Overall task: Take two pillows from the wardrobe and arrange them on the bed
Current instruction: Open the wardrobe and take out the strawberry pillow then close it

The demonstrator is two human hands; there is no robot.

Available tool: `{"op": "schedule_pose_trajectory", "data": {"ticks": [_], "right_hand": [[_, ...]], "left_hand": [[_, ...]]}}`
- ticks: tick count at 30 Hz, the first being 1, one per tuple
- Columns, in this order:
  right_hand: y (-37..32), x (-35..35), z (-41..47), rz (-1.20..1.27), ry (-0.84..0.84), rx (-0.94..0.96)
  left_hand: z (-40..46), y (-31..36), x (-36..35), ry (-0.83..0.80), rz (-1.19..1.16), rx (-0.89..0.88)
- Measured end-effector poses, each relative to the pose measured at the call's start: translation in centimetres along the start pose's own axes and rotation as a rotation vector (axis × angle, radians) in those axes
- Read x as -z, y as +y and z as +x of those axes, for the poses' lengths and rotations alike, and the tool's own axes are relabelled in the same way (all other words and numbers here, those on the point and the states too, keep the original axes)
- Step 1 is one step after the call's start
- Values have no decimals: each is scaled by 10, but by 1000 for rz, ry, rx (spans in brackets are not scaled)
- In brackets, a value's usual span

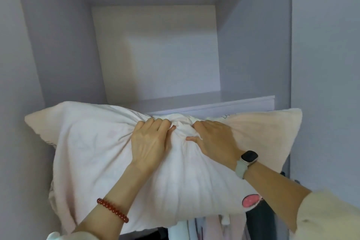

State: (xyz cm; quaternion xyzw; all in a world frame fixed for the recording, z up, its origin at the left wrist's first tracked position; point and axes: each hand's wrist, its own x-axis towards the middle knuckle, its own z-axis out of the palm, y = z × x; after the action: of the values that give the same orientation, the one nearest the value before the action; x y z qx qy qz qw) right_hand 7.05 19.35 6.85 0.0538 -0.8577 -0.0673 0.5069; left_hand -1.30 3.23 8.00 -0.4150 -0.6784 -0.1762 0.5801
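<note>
A large pale pink pillow point(91, 154) hangs in front of the open wardrobe point(64, 45), just below its upper shelf point(214, 101). My left hand point(150, 142) and my right hand point(216, 140) both clutch a bunched fold of its cover at the top middle, side by side. A second pillow edge point(265, 132), peach coloured, shows behind on the right; whether it is a separate pillow I cannot tell. A pink cartoon print point(250, 201) marks the lower right corner. The bed is out of view.
The upper compartment holds nothing on its white back panel point(155, 50). An open wardrobe door point(323, 64) stands at the right. Hanging clothes point(214, 226) show below the pillow. A red bead bracelet is on the left wrist, a watch on the right.
</note>
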Motion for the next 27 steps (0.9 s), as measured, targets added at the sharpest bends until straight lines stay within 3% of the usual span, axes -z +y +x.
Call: {"op": "schedule_pose_trajectory", "data": {"ticks": [5, 9, 12, 19, 23, 25, 27], "right_hand": [[-18, 38, -97, 147, -234, -191], [-14, 75, -183, 127, -256, -390], [-3, 114, -244, 2, -142, -601], [46, 212, -330, -321, 194, -1050], [87, 227, -337, 4, 252, -1353], [101, 226, -335, 188, 277, -1392], [100, 219, -334, 191, 355, -1360]], "left_hand": [[-72, 55, 19, -178, -165, -68], [-130, 120, 21, -400, -353, -160], [-158, 173, 19, -508, -496, -260], [-159, 274, 16, -443, -571, -600], [-152, 304, 12, -395, -589, -685], [-151, 313, 9, -393, -596, -691], [-153, 317, 7, -379, -597, -678]]}}
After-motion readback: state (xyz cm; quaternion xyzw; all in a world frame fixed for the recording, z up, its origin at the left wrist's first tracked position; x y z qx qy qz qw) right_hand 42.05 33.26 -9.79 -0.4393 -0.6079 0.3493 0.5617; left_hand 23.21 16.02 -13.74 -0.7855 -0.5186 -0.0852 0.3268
